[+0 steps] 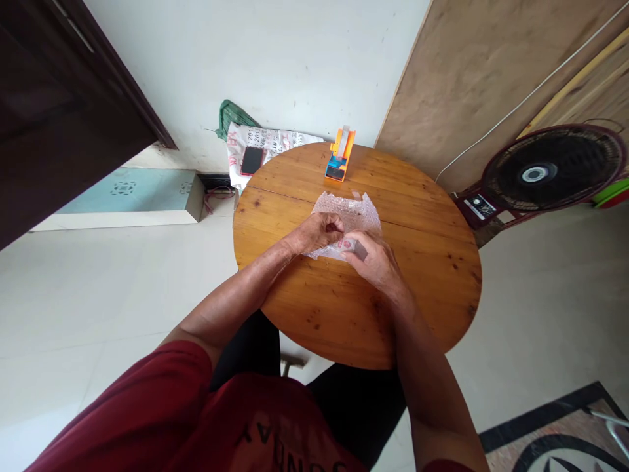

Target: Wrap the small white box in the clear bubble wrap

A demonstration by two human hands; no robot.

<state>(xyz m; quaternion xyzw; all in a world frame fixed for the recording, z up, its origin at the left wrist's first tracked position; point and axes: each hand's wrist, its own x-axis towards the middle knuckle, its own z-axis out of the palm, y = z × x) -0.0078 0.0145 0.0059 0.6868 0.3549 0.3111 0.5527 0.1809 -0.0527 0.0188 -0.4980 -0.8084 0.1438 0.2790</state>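
Note:
On the round wooden table, a sheet of bubble wrap (366,213) lies spread under both hands. A small whitish item with red print (346,244) is over its near edge, and its exact kind is not clear. My right hand (377,261) grips this item from the right between thumb and fingers. From the left, my left hand (320,231) is closed, its thumb and forefinger pinched together by the item's far end. What those fingertips hold is too small to make out. Beyond the wrap stands an orange and blue tape dispenser (339,157) with a roll of clear tape.
A phone (252,160) rests on a printed white sack (295,139) behind the wooden table (427,275). To the right stands a large fan (555,174). At left are a pale blue-topped box (132,190) and a dark door (63,98).

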